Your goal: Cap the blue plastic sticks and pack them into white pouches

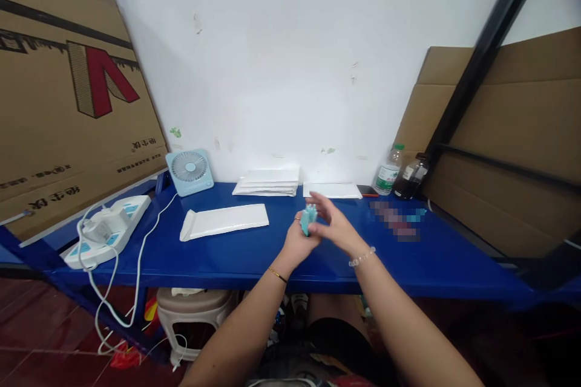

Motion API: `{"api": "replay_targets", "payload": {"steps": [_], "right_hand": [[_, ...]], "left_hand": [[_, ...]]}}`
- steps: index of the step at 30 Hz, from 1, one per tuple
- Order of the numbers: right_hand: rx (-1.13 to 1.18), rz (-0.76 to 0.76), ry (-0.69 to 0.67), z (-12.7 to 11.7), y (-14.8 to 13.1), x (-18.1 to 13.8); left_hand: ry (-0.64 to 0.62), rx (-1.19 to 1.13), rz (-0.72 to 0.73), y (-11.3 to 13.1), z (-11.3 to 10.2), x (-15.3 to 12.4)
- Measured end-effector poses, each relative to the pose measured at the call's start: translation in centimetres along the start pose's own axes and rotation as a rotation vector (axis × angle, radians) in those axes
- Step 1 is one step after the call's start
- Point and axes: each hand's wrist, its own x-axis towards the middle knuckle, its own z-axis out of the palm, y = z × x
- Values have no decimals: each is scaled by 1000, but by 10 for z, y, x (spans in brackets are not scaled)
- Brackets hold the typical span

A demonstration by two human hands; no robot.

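Note:
A small light-blue object (308,219) with a ridged, uneven top stands upright in my left hand (299,245), whose fingers are closed around its lower part. Its exact kind is too small to make out. My right hand (338,227) is just to the right of it, with the thumb at its edge and the other fingers curved and apart above. Both hands are over the front half of the blue table (254,260). To the left of them a flat white padded packet (227,222) lies on the tabletop.
Along the wall are a stack of white packets (267,182), another white packet (331,190), a dark flat item (367,190) and two bottles (388,172). A light-blue fan (189,172) and a power strip (131,211) with cables are left. Cardboard (512,133) flanks the table. A stool (193,308) is below.

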Motion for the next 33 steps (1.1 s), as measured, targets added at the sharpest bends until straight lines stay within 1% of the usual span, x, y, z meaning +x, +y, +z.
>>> {"api": "replay_targets", "payload": {"steps": [1, 3, 5, 6, 7, 8, 9, 10, 11, 12, 14, 16, 18, 20, 22, 23, 24, 25, 26, 27, 28, 29, 31, 33], "right_hand": [[-2, 42, -6, 5, 5, -5], [8, 77, 49, 17, 11, -14], [29, 37, 144, 28, 12, -22], [52, 19, 195, 31, 12, -24], [87, 15, 246, 31, 11, -26], [136, 29, 304, 29, 11, -27], [194, 52, 364, 25, 12, -27], [246, 75, 423, 19, 14, -28], [284, 91, 466, 13, 16, -28], [303, 105, 490, 6, 20, -29], [290, 146, 472, -3, 27, -32], [247, 196, 424, -8, 32, -37], [219, 221, 398, -7, 33, -42], [217, 227, 394, -6, 31, -46], [227, 238, 372, -5, 28, -47], [227, 251, 359, -6, 26, -47], [221, 266, 349, -6, 25, -47], [207, 281, 350, -7, 23, -47], [188, 293, 361, -7, 22, -48], [169, 299, 377, -6, 20, -48], [155, 298, 395, -5, 18, -48], [149, 292, 405, -2, 15, -48], [161, 278, 386, 4, 10, -48], [161, 272, 360, 10, 7, -47]], "left_hand": [[13, 14, -9, 3, 4, -2], [43, 24, 23, 8, 10, -9], [-35, 20, 132, 12, 10, -17], [-106, 62, 200, 13, 4, -20], [-185, 129, 257, 13, -6, -22], [-230, 213, 296, 11, -20, -22], [-276, 299, 301, 9, -39, -20], [-344, 376, 294, 5, -62, -15], [-366, 443, 261, 0, -87, -7], [-340, 511, 196, -6, -113, 3], [-195, 672, -11, -23, -165, 27], [-151, 789, -200, -41, -208, 49], [-200, 836, -349, -58, -237, 65], [-236, 809, -433, -69, -251, 71], [-210, 733, -473, -72, -252, 68], [-181, 617, -491, -69, -249, 64], [-182, 423, -511, -64, -242, 59], [-129, 186, -538, -57, -232, 54], [-48, -48, -567, -48, -219, 48], [80, -261, -557, -39, -204, 42], [206, -464, -490, -30, -187, 36], [283, -654, -426, -20, -168, 31], [414, -935, -276, -4, -132, 19], [498, -1095, -186, 7, -99, 7]]}}
